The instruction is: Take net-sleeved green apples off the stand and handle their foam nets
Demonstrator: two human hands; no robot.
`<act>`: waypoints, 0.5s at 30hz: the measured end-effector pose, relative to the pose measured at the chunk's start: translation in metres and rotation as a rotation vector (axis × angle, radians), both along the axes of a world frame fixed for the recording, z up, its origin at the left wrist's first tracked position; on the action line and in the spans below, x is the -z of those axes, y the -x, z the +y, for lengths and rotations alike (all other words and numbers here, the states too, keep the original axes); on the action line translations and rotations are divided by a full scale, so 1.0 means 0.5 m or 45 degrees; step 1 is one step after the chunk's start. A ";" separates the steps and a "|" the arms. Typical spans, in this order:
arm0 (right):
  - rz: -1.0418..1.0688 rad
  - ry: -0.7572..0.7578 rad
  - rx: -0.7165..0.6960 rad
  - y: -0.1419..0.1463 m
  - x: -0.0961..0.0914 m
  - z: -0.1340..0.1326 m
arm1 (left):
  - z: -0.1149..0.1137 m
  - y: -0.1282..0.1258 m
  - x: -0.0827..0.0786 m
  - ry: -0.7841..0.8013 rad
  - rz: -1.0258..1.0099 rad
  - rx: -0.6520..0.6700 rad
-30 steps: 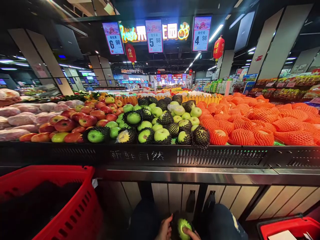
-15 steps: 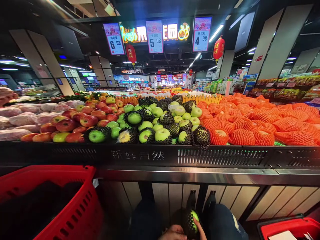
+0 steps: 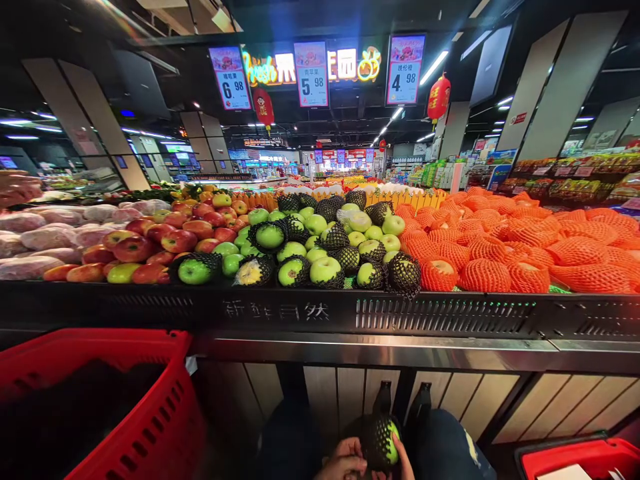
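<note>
Low at the bottom edge, both my hands hold one green apple (image 3: pixel 392 451) that sits inside a black foam net sleeve (image 3: pixel 376 440). My left hand (image 3: pixel 341 461) grips the net's left side with curled fingers. My right hand (image 3: pixel 404 460) cups the apple's right side; only part of that hand shows. Above them a display bin holds green apples (image 3: pixel 324 269), several in black nets (image 3: pixel 403 272). Red apples (image 3: pixel 131 249) lie to the left, and oranges in orange nets (image 3: pixel 484 275) to the right.
The bin's dark front rail (image 3: pixel 320 312) and a steel ledge (image 3: pixel 400 351) run across in front of me. A red basket (image 3: pixel 150 427) stands at lower left, another red basket (image 3: pixel 580 460) at lower right. Price signs (image 3: pixel 312 73) hang overhead.
A second ago the apple was mostly bare between my hands. The black net now covers nearly all of it, and my hands have shifted slightly right.
</note>
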State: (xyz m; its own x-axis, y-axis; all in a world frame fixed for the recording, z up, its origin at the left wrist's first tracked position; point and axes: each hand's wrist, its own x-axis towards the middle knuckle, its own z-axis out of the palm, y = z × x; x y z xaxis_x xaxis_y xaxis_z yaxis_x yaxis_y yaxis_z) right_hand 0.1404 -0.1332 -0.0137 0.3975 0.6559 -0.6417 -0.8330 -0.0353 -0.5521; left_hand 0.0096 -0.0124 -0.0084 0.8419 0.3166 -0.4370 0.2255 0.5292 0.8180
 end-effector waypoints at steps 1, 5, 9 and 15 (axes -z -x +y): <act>0.001 0.004 0.001 0.004 -0.010 0.001 | -0.002 -0.002 0.005 0.009 -0.010 0.017; -0.024 -0.006 0.020 0.017 -0.047 0.007 | -0.013 -0.010 0.010 0.031 -0.018 -0.024; 0.014 0.024 0.026 0.016 -0.040 0.009 | -0.023 -0.012 -0.013 0.074 0.080 -0.245; -0.002 0.073 0.036 0.006 -0.008 0.004 | -0.017 -0.011 -0.018 -0.008 0.078 -0.381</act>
State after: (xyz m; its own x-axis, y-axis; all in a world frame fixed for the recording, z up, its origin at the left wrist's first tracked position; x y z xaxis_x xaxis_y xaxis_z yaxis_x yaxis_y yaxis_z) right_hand 0.1373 -0.1314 -0.0098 0.4166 0.6062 -0.6775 -0.8333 -0.0433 -0.5512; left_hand 0.0152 -0.0207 0.0008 0.6830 0.5493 -0.4814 0.1096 0.5746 0.8111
